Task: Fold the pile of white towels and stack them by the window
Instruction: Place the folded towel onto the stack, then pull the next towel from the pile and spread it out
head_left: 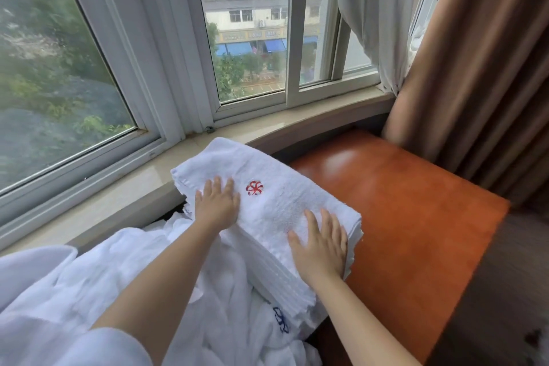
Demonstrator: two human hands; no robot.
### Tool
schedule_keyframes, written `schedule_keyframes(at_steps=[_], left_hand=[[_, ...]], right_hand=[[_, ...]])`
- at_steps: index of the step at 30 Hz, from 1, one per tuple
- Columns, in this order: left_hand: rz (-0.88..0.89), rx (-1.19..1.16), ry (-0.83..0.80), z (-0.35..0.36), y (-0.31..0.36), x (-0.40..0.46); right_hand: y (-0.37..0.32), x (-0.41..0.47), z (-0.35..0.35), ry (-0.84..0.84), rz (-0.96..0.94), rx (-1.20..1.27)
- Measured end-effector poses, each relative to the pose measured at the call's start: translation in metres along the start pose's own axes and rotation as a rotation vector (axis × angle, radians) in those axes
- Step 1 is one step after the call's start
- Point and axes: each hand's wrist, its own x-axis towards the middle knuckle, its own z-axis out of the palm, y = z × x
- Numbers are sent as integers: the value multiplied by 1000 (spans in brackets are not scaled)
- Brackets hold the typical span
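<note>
Grey daylight pours through the window (pixel 243 38) just beyond both hands, and below it the pale sill (pixel 127 187) curves past the far edge of the work. Right under the palms sits the stack of folded towels (pixel 276 208), its far end lapping onto the sill, its near end on the orange-brown table (pixel 401 217) that stretches away to the right of the right hand. The left hand (pixel 217 205) lies flat on the top towel, fingers straight and spread, holding nothing, just pressing. A red embroidered logo (pixel 254 187) shows just to the right of its fingertips. The right hand (pixel 320 246) does the same at the near right corner, palm down, fingers wide, gripping nothing.

Below the left forearm, the loose white towels (pixel 208 291) lie crumpled, one showing a blue mark, so folding looks unfinished. Brown curtains (pixel 475 68) hang well off to the right.

Handling, by the look of it: soft, thick terry, light singly but hefty as a stack, and squashy. The layered edges by the right hand look ragged and ready to slide. Lifting would go best with hands under both short ends, not pinching the top layer alone.
</note>
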Motion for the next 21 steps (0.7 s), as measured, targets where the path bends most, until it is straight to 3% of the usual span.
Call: schedule_keyframes(at_steps=[5,8,11,14,17,21], left_hand=[[95,2,71,-31,13,-21],[40,-116,75,-45,0,-48],[-38,-170,104,-59,-25,-76],[-113,-203,152,-75,-50,-115],[-153,-248,196,-86,-75,-153],[-143,-353,220,-87,-108,-201]], right_hand=[[-17,4,-19,84,5,183],[-38,-3,-20,89,-105,309],[-69,-17,-13,-9,-222,421],[-101,-44,1,-263,-320,526],[-125,-75,19,-492,-427,404],[-134,-102,27,-282,-440,7]])
